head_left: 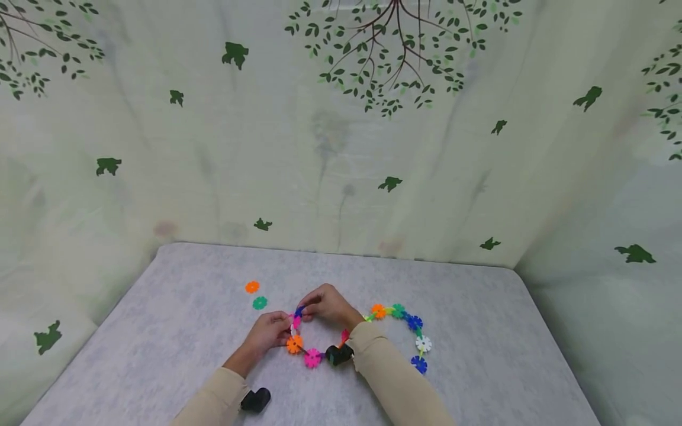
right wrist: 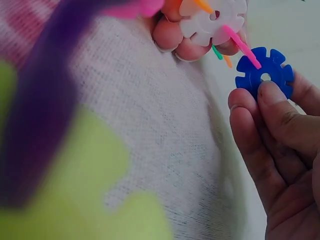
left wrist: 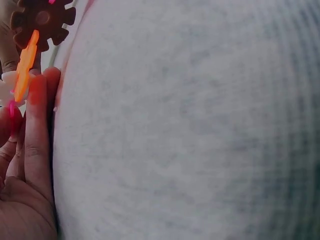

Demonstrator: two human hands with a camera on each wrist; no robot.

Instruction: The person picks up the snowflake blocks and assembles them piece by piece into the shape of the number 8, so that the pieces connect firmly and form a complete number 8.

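Note:
A chain of notched, flower-shaped plastic discs lies in a curve on the table, with a pink disc (head_left: 312, 358) and an orange disc (head_left: 294, 344) near its left end. My left hand (head_left: 268, 330) holds that end, its fingers around a white disc (right wrist: 200, 27). Between thumb and fingers, my right hand (head_left: 331, 306) pinches a blue disc (right wrist: 253, 62). A pink disc (right wrist: 242, 47), seen edge-on, joins the white disc and meets the blue one at its notched rim. Whether it is seated in a slot I cannot tell. My right forearm hides the chain's middle.
Two loose discs, one orange (head_left: 252, 287) and one green (head_left: 259, 303), lie beyond my left hand. The chain's right part curves past a white disc (head_left: 423, 344) to a blue disc (head_left: 418, 364). A leaf-printed curtain (head_left: 341, 177) hangs behind the grey-covered table (head_left: 479, 331).

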